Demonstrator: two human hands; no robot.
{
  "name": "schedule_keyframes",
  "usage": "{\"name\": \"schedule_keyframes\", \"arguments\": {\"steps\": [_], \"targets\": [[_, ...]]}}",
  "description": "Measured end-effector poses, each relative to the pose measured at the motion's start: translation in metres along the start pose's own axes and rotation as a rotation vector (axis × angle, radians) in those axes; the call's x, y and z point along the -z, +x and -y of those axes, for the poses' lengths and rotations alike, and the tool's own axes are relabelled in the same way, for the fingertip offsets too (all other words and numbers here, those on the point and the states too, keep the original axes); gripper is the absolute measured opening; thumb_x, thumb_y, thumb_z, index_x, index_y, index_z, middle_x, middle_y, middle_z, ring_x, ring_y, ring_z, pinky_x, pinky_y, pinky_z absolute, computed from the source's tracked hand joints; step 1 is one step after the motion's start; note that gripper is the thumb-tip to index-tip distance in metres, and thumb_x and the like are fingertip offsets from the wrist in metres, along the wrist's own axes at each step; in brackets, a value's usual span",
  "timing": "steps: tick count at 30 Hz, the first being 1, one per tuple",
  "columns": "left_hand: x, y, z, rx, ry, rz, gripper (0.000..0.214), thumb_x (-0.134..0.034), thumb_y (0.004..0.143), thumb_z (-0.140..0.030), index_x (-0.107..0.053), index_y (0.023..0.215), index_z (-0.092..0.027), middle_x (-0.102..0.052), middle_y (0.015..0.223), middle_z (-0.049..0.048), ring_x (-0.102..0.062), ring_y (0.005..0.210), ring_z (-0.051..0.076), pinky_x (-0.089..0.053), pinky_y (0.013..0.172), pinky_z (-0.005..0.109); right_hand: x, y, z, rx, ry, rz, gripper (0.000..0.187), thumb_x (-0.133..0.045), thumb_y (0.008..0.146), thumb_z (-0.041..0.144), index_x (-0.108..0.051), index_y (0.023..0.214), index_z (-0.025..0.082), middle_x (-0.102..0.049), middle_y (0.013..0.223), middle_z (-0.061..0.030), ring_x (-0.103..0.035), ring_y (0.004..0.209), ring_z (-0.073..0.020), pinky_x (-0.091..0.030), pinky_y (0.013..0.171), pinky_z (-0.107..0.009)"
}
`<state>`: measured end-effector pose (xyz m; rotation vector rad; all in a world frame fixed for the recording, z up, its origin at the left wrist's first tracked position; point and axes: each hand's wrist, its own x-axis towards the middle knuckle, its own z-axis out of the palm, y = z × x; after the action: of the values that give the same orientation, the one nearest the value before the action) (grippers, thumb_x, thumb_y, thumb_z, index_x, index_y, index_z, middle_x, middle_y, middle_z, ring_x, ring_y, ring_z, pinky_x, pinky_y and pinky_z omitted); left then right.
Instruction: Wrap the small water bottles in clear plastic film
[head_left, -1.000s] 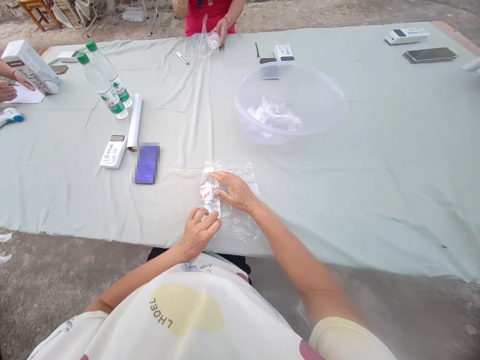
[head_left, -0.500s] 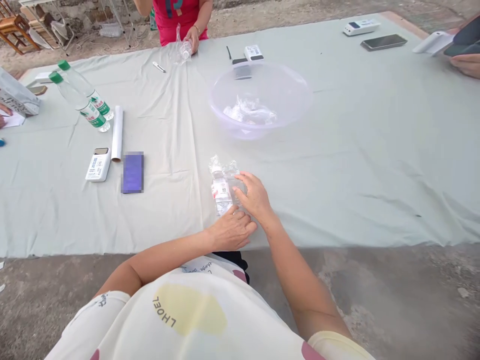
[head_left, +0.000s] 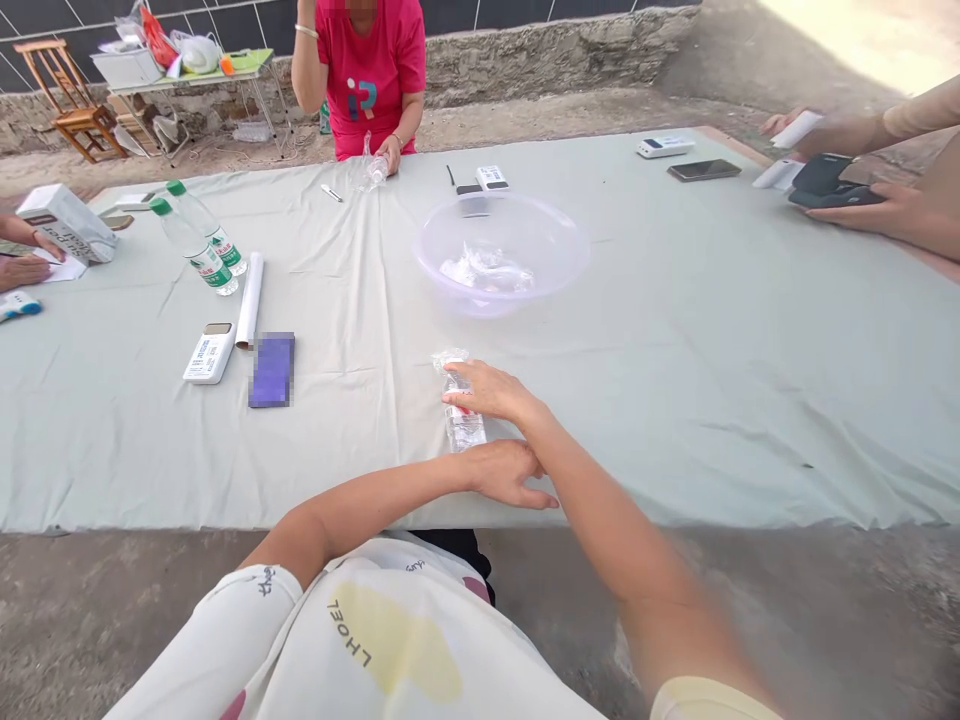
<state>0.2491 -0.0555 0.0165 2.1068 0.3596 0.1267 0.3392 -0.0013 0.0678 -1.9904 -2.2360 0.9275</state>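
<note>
A small bottle in crinkled clear plastic point(head_left: 466, 430) lies on the cloth in front of me, its white and red label partly covered. My right hand point(head_left: 495, 390) rests across the bottle's upper part, fingers stretched out and thumb apart from them. Just below the bottle's base is my left hand point(head_left: 504, 472), palm down near my right wrist, its fingers apart and nothing visible in them; some of its fingertips are hidden under the right forearm.
Beyond the bottle stands a translucent purple basin point(head_left: 555, 270) with plastic-wrapped things inside. To the left are two water bottles point(head_left: 214, 268), a white roll point(head_left: 252, 300), a white device point(head_left: 210, 355) and a purple pad point(head_left: 272, 370). Other people sit around the table.
My right hand has moved left from beside the bottle onto it. My left hand has shifted right, below the bottle's base. The view has tilted up.
</note>
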Motion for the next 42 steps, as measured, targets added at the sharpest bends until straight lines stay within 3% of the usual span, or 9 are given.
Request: {"name": "schedule_keyframes", "arguments": {"steps": [4,13,15,20,24,28,32,37,42], "targets": [[-0.002,0.004,-0.001,0.033,0.022,-0.092,0.035,-0.061,0.084,-0.043,-0.059,0.106,-0.015,-0.066,0.096,0.0091,-0.064,0.088,0.025,-0.049,0.07,0.033,0.008,0.009,0.004,-0.055,0.099,0.068,0.062,-0.054,0.086,0.06,-0.044,0.139,0.03,-0.069,0.103,-0.0083,-0.065,0.097,-0.0295,-0.049,0.079,-0.038],[-0.015,-0.04,0.003,-0.075,0.115,-0.134,0.016,-0.062,0.083,-0.032,-0.053,0.075,-0.022,-0.059,0.072,0.0007,-0.056,0.07,0.017,-0.042,0.064,0.03,-0.009,0.03,0.016,-0.232,0.217,-0.086,0.031,-0.061,0.075,0.039,-0.053,0.1,0.021,-0.063,0.08,-0.0048,-0.06,0.073,-0.0221,-0.041,0.06,-0.03],[-0.012,-0.07,0.005,-0.04,-0.088,-0.308,0.018,-0.058,0.085,-0.033,-0.053,0.073,-0.021,-0.059,0.073,-0.0004,-0.055,0.071,0.015,-0.044,0.069,0.028,-0.016,0.024,0.007,-0.245,0.249,-0.142,0.03,-0.055,0.079,0.04,-0.051,0.102,0.021,-0.064,0.088,-0.0049,-0.061,0.076,-0.0202,-0.043,0.061,-0.028],[0.005,-0.136,0.022,0.44,-0.639,-1.004,0.019,-0.06,0.087,-0.039,-0.059,0.094,-0.022,-0.061,0.099,0.0045,-0.057,0.095,0.019,-0.048,0.081,0.031,-0.03,0.001,-0.001,-0.227,0.627,-0.351,0.037,-0.057,0.077,0.043,-0.05,0.108,0.025,-0.06,0.085,-0.0003,-0.06,0.076,-0.0193,-0.047,0.058,-0.027],[0.01,-0.153,0.023,0.519,-1.026,-0.822,0.045,-0.062,0.086,-0.057,-0.057,0.117,-0.024,-0.056,0.126,0.0117,-0.053,0.117,0.027,-0.053,0.084,0.04,-0.029,-0.022,0.031,-0.122,0.696,-0.559,0.03,-0.06,0.074,0.04,-0.049,0.099,0.027,-0.054,0.071,0.0051,-0.054,0.06,-0.0164,-0.046,0.056,-0.029],[0.021,-0.154,0.01,0.325,-1.418,-0.718,0.054,-0.056,0.086,-0.066,-0.049,0.127,-0.032,-0.055,0.134,0.0095,-0.06,0.114,0.029,-0.054,0.087,0.051,-0.03,-0.044,0.08,0.178,0.523,-0.809,0.026,-0.059,0.078,0.037,-0.045,0.098,0.028,-0.057,0.074,0.0031,-0.053,0.057,-0.0165,-0.047,0.056,-0.032],[0.044,-0.156,0.012,0.162,-1.705,-0.733,0.05,-0.053,0.09,-0.062,-0.058,0.12,-0.022,-0.065,0.118,0.0096,-0.066,0.102,0.026,-0.052,0.088,0.045,-0.04,-0.054,0.116,0.544,0.457,-0.981,0.021,-0.054,0.08,0.027,-0.041,0.096,0.029,-0.058,0.079,-0.0004,-0.061,0.067,-0.0198,-0.051,0.062,-0.037],[0.049,-0.158,0.042,0.173,-1.806,-0.707,0.031,-0.063,0.088,-0.041,-0.066,0.104,-0.015,-0.07,0.093,0.0065,-0.065,0.086,0.019,-0.05,0.079,0.031,-0.053,-0.043,0.138,0.687,0.565,-0.891,0.018,-0.061,0.081,0.027,-0.044,0.088,0.029,-0.051,0.065,0.0043,-0.049,0.051,-0.0144,-0.042,0.048,-0.03],[0.052,-0.159,0.061,0.166,-1.815,-0.876,0.02,-0.071,0.073,-0.028,-0.064,0.087,-0.017,-0.064,0.081,0.0016,-0.06,0.077,0.016,-0.048,0.074,0.029,-0.04,-0.028,0.143,0.586,0.79,-0.512,0.015,-0.066,0.08,0.035,-0.054,0.084,0.026,-0.065,0.079,-0.0015,-0.064,0.07,-0.018,-0.053,0.062,-0.033]]}}
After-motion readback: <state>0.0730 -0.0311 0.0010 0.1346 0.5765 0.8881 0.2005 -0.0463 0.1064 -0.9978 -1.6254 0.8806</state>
